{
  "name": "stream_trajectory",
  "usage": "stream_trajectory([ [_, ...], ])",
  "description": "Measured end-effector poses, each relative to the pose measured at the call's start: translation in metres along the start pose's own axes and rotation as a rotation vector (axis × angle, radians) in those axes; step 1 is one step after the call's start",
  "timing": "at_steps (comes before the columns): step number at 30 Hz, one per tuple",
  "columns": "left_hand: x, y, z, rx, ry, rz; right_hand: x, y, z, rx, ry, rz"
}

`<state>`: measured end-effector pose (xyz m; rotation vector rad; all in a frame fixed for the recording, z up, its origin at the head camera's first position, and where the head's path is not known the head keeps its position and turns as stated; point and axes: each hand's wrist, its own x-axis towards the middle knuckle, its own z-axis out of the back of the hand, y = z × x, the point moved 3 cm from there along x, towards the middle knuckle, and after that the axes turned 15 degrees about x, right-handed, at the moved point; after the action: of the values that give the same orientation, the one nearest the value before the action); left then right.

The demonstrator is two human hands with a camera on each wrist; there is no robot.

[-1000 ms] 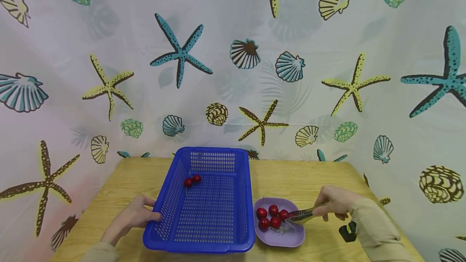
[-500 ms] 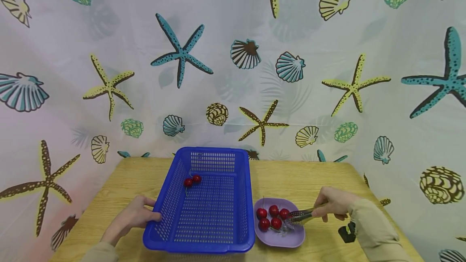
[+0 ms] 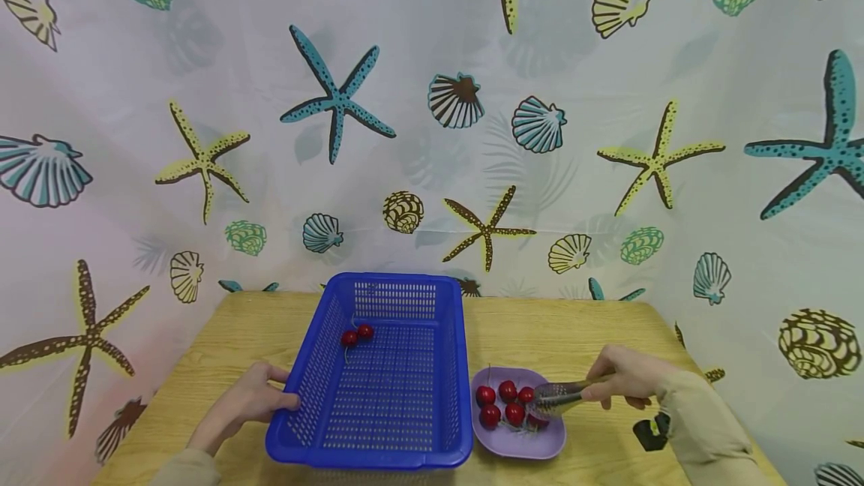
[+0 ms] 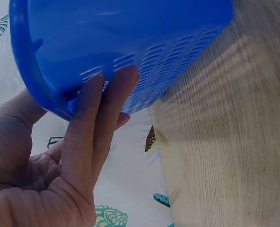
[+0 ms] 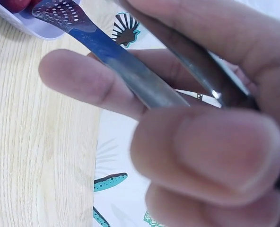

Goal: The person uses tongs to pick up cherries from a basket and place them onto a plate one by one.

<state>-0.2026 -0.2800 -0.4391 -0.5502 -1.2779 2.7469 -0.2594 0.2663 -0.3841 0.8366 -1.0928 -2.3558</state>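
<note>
My left hand pinches the left rim of a blue perforated plastic basket, thumb over the edge. In the left wrist view, its fingers lie along the basket's outer wall. Two stemmed cherries rest inside, toward the back left. My right hand holds metal tongs whose perforated ends reach over the right side of a purple dish. Several red cherries lie in that dish; one sits right under the spread tong ends, partly hidden by them.
Basket and dish stand side by side on a light wooden table. A small black object is by the right sleeve. Behind the table and along both sides hangs a white curtain printed with starfish and shells.
The tong ends have spread apart over the right of the dish, and a cherry at their lower side now shows. The front middle cherry has shifted slightly right. My left hand and the basket stay put.
</note>
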Motion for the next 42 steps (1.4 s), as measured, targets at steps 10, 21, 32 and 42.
stream_trajectory([
  [10, -0.003, -0.003, 0.000, -0.008, 0.000, -0.015, -0.004, 0.006, 0.001, 0.038, -0.048, 0.016],
  [21, -0.002, -0.003, 0.000, -0.008, -0.005, 0.002, -0.002, 0.008, 0.001, 0.017, -0.085, 0.047],
  [32, -0.002, -0.003, -0.001, -0.005, -0.006, 0.003, 0.000, 0.014, 0.001, -0.023, -0.167, 0.077],
  [42, -0.001, -0.002, 0.000, 0.001, -0.006, 0.009, 0.006, 0.018, -0.002, -0.062, -0.288, 0.048],
])
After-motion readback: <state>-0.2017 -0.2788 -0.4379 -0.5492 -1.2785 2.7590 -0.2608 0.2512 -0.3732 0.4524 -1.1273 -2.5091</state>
